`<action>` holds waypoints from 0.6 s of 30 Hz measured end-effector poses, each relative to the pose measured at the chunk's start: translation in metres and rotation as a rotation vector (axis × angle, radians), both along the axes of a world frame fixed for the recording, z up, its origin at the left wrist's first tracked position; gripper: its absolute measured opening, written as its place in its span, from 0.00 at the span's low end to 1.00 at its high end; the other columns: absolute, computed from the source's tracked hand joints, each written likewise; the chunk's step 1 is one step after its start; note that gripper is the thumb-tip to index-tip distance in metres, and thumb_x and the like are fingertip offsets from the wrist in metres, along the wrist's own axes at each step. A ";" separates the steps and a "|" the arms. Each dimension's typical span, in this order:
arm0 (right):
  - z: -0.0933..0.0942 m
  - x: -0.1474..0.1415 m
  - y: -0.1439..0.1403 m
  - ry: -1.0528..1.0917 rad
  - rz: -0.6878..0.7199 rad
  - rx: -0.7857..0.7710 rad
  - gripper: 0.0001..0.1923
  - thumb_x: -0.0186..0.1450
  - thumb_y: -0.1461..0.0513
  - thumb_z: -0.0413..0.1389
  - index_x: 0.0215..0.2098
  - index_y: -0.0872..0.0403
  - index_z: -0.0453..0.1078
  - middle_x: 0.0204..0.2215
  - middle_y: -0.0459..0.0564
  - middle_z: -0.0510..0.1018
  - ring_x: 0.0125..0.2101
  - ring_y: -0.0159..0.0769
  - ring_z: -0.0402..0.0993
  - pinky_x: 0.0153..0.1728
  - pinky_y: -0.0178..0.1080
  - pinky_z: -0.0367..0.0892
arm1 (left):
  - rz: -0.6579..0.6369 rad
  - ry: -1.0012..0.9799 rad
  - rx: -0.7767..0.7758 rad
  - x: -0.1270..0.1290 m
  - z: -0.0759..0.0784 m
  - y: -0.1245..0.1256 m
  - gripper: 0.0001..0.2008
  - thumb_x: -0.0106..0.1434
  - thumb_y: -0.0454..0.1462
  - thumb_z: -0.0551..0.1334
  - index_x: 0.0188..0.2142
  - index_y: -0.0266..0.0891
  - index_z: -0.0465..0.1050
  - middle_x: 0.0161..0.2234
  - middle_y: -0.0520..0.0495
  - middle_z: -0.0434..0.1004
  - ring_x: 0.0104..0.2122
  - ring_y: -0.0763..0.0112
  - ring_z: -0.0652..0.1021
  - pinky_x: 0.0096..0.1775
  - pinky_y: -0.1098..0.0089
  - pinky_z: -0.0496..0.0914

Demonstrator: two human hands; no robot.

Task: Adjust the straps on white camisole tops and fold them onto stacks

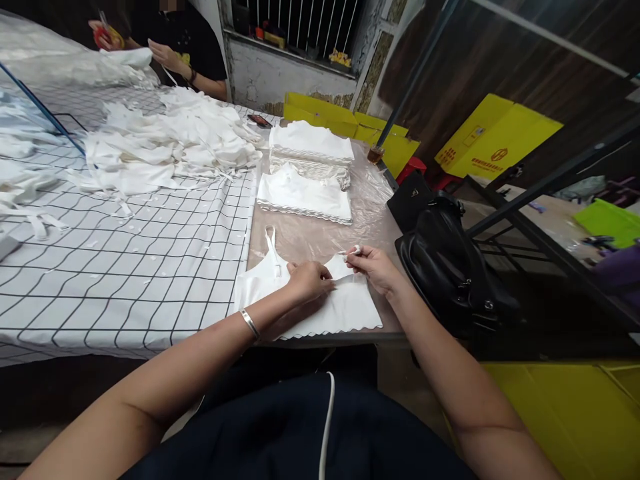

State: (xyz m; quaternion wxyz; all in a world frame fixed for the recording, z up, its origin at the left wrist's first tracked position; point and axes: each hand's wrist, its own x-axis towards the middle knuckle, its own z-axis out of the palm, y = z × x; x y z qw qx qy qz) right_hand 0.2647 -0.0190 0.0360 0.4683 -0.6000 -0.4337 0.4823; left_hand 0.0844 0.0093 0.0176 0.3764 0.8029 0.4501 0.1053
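A white camisole top (345, 307) lies flat at the table's front edge, its scalloped hem toward me. One thin strap (271, 241) stretches away from its left side in a loop. My left hand (307, 281) rests over the middle of the top, fingers curled and pinching fabric near the neckline. At the right shoulder of the top, my right hand (373, 267) has its fingertips pressed together on the other strap (356, 250), which is mostly hidden by the fingers. Just beyond are a folded stack of white tops (305, 197) and a taller stack (310, 141).
Loose white garments (175, 140) heap on the checked tablecloth (200, 267). Black bags (445, 260) sit at the table's right edge, near a metal pole (415, 73). Yellow boxes (495, 137) stand behind. A co-worker (175, 47) handles white cloth and red-handled scissors (106, 35).
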 end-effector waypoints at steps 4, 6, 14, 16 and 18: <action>-0.016 -0.013 -0.009 -0.141 0.140 0.038 0.18 0.51 0.50 0.65 0.28 0.55 0.69 0.25 0.44 0.72 0.27 0.32 0.66 0.31 0.35 0.61 | 0.018 -0.039 0.014 0.000 -0.004 -0.003 0.07 0.58 0.39 0.64 0.33 0.39 0.80 0.40 0.46 0.80 0.44 0.56 0.75 0.51 0.52 0.54; -0.021 -0.016 -0.011 -0.202 0.183 0.045 0.17 0.54 0.50 0.62 0.29 0.55 0.68 0.25 0.44 0.71 0.28 0.32 0.66 0.31 0.35 0.61 | 0.022 -0.030 0.016 0.001 -0.004 -0.003 0.07 0.57 0.38 0.65 0.34 0.39 0.79 0.41 0.45 0.80 0.46 0.55 0.75 0.51 0.52 0.54; -0.029 -0.023 -0.014 -0.303 0.202 0.061 0.14 0.55 0.51 0.59 0.28 0.54 0.67 0.25 0.44 0.71 0.28 0.32 0.65 0.30 0.35 0.60 | 0.034 -0.002 0.016 0.001 -0.002 -0.003 0.08 0.58 0.39 0.63 0.31 0.37 0.78 0.41 0.43 0.80 0.43 0.57 0.75 0.50 0.54 0.55; -0.029 -0.026 -0.015 -0.313 0.197 0.066 0.13 0.55 0.52 0.58 0.28 0.54 0.67 0.25 0.44 0.71 0.28 0.32 0.65 0.30 0.35 0.60 | 0.036 -0.006 0.019 0.001 -0.002 -0.003 0.09 0.58 0.40 0.63 0.30 0.36 0.78 0.39 0.43 0.80 0.42 0.57 0.75 0.49 0.54 0.55; -0.027 -0.027 -0.016 -0.336 0.200 0.070 0.11 0.56 0.54 0.58 0.27 0.53 0.67 0.25 0.43 0.71 0.27 0.33 0.65 0.30 0.35 0.61 | 0.034 -0.012 0.014 0.001 -0.002 -0.004 0.10 0.58 0.42 0.63 0.29 0.36 0.78 0.38 0.44 0.80 0.42 0.57 0.75 0.49 0.53 0.55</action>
